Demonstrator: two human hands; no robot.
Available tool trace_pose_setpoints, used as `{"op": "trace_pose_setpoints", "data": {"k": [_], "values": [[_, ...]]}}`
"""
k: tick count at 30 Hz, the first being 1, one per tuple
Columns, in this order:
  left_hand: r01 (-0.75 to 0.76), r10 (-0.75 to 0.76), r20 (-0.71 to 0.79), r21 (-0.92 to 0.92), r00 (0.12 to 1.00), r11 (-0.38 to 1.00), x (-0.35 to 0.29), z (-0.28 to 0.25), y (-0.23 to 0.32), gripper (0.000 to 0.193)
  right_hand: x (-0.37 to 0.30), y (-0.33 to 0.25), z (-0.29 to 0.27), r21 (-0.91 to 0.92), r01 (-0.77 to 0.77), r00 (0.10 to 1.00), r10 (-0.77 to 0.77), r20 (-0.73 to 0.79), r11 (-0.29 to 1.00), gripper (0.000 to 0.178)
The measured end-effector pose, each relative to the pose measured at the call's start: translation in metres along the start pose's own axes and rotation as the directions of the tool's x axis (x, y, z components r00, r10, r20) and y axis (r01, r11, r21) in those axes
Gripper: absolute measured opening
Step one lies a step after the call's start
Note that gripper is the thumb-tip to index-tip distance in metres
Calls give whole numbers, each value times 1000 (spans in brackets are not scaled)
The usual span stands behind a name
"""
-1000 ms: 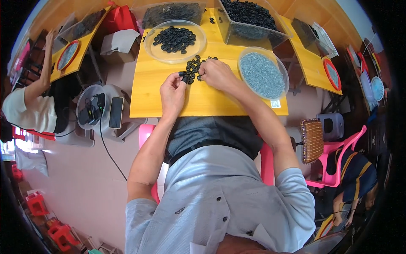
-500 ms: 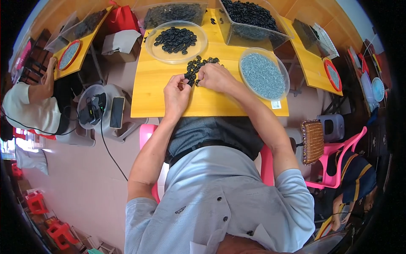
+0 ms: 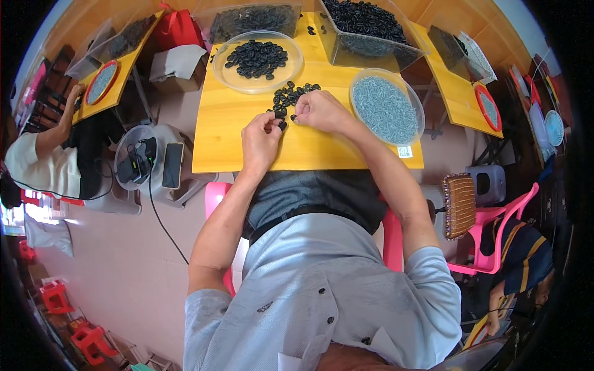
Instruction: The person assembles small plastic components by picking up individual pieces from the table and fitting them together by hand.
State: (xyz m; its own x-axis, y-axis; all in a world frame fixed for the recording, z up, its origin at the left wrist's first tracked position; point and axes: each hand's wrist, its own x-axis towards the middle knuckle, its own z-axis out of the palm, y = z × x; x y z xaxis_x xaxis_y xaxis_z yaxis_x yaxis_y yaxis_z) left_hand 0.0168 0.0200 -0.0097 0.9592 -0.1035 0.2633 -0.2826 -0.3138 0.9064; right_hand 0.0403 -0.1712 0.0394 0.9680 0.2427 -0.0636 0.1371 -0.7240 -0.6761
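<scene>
My left hand is closed on small black oval parts, one of them showing at the fingertips. Just across a small gap, my right hand pinches another small black piece between thumb and fingers, close to the tabletop. Beyond both hands lies a loose pile of black oval parts on the yellow table. To the right of my right hand, a round clear tray holds many small silvery metal pins or screws. What lies inside my left palm is hidden.
A round clear tray of black parts sits at the far left of the table. Two clear bins, one left and one right, stand behind. A co-worker sits at the left table; a pink chair is at right.
My right hand has drawn slightly right, away from my left, with a small black piece at its fingertips. The left hand's fingers have shifted a little. The co-worker's arm at left has moved.
</scene>
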Motion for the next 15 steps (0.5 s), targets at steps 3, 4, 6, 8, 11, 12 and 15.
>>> {"op": "trace_pose_setpoints", "data": {"k": [3,4,6,8,11,12,15], "values": [[107,-96,67,-176,993,979,5,0,-12,19,1,5,5,-42,3,999,-5,-42,999,18],[106,-96,67,-173,993,979,7,-1,-13,19,0,7,6,-51,15,998,-19,-65,999,17],[217,-166,143,-529,976,820,10,-4,-11,19,-4,7,8,-6,76,987,-76,-142,997,18],[289,-239,167,-650,957,703,10,-3,-3,19,-10,3,9,36,139,967,-128,-220,990,18],[385,-322,245,-774,914,503,8,-2,4,19,-23,-12,3,293,89,988,-47,-146,952,16],[417,-337,284,-796,898,440,7,-1,6,18,-28,-17,3,304,110,984,-60,-170,946,15],[453,-335,325,-770,885,450,4,0,9,18,-37,-15,11,343,148,971,-70,-229,927,14]]}}
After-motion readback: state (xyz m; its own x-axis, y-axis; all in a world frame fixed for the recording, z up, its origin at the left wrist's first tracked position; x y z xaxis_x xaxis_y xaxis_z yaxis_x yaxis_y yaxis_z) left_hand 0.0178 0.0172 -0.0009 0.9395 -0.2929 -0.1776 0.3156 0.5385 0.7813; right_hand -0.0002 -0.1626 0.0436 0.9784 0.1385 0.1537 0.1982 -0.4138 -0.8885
